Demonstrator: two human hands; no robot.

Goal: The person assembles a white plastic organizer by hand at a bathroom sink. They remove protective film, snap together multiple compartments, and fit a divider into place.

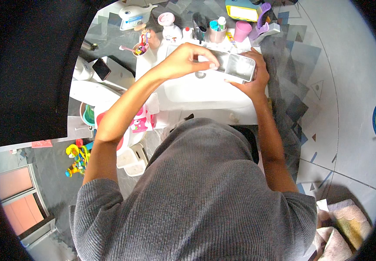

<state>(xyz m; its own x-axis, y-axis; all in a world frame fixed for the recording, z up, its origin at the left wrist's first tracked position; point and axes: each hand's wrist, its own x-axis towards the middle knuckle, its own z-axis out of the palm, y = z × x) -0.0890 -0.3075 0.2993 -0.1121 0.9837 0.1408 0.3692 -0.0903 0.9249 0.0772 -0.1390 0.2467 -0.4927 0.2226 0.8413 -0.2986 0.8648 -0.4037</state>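
Observation:
Over the white sink (179,93), a narrow rectangular box (241,66) of pale, see-through plastic is tilted with its inside facing me; a divider splits it into compartments. My right hand (258,77) grips its right end, thumb along the near side and fingers round the far side. At the left end, the thumb and forefinger of my left hand (187,61) are pinched together over the box's opening. What lies between those fingertips is hidden. Below the box shows the round sink drain (200,75).
Along the sink's back stand a pink-topped bottle (169,31), a cup of tubes (217,35) and a pink cup (242,31). A toothbrush cup (143,52) is close to my left forearm. Farther left is a phone (101,68); colourful toys (78,157) are below.

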